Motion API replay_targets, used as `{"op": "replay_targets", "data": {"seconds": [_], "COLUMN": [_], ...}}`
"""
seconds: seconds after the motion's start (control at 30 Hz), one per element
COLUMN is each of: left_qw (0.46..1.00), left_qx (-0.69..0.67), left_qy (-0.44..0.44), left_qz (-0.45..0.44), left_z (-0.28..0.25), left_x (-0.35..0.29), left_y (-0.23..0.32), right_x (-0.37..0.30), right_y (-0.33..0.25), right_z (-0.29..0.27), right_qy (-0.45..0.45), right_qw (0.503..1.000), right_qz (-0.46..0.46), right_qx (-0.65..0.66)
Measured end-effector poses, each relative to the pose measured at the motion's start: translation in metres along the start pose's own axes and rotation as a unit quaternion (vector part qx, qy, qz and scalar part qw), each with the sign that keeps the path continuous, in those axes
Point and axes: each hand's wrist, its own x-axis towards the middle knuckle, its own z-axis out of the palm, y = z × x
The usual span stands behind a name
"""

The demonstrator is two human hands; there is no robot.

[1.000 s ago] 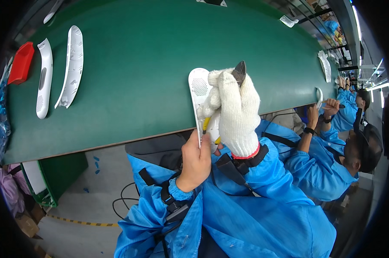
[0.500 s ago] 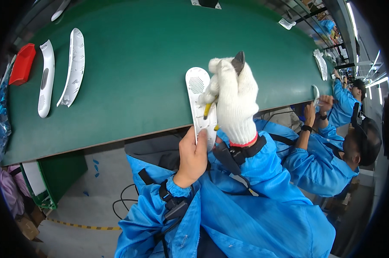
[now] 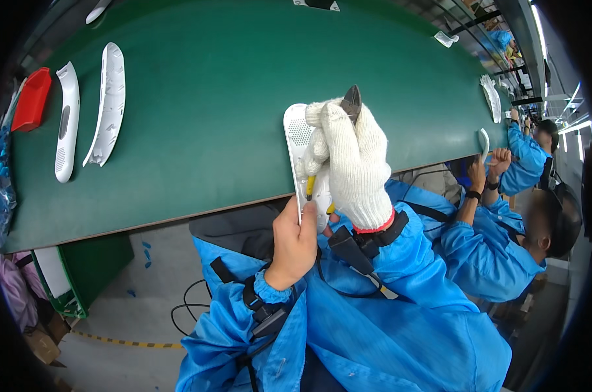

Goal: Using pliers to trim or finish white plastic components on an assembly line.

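Note:
My bare left hand point(image 3: 293, 243) is closed around the near end of a white plastic shell point(image 3: 298, 130), its thumb lying on the inner side. A patch of small holes shows at the shell's far end. My right hand point(image 3: 353, 160), in a white knit glove with a red cuff, grips cutting pliers point(image 3: 352, 103). Their dark jaws stick up past the fingers, away from the shell; the yellow-and-black handle ends come out below the palm. The gloved fingers are over the middle of the shell and hide part of it. Whether they touch it I cannot tell.
On the green table point(image 3: 204, 117) at left lie a white curved shell point(image 3: 67, 124), an open white shell point(image 3: 107, 104) and a red bin point(image 3: 32, 99). Co-workers in blue point(image 3: 492, 245) sit to my right. A green crate point(image 3: 93, 268) stands below the table edge.
My right hand with the pliers has moved slightly left and nearer me, and covers more of the white shell. My left hand keeps its hold.

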Motion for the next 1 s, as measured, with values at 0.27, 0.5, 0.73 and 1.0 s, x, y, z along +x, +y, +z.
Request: {"op": "replay_targets", "data": {"seconds": [0.27, 0.5, 0.73, 1.0], "left_qw": [1.0, 1.0, 1.0, 0.996], "left_qx": [-0.01, 0.018, -0.026, -0.036], "left_qy": [0.003, 0.011, 0.01, -0.034], "left_qz": [-0.006, -0.002, -0.002, -0.078], "left_z": [-0.002, -0.001, 0.0, -0.004], "left_x": [0.0, -0.002, 0.0, 0.007], "left_y": [-0.004, -0.001, -0.001, 0.001], "right_x": [0.0, -0.003, 0.003, 0.014], "right_y": [-0.004, 0.002, 0.002, -0.01], "right_z": [0.002, 0.005, 0.0, -0.012], "right_qy": [0.016, 0.036, 0.004, -0.068], "right_qw": [0.999, 0.999, 0.997, 0.997], "right_qz": [0.022, -0.023, -0.045, 0.016], "right_qx": [0.025, -0.034, -0.061, -0.042]}}
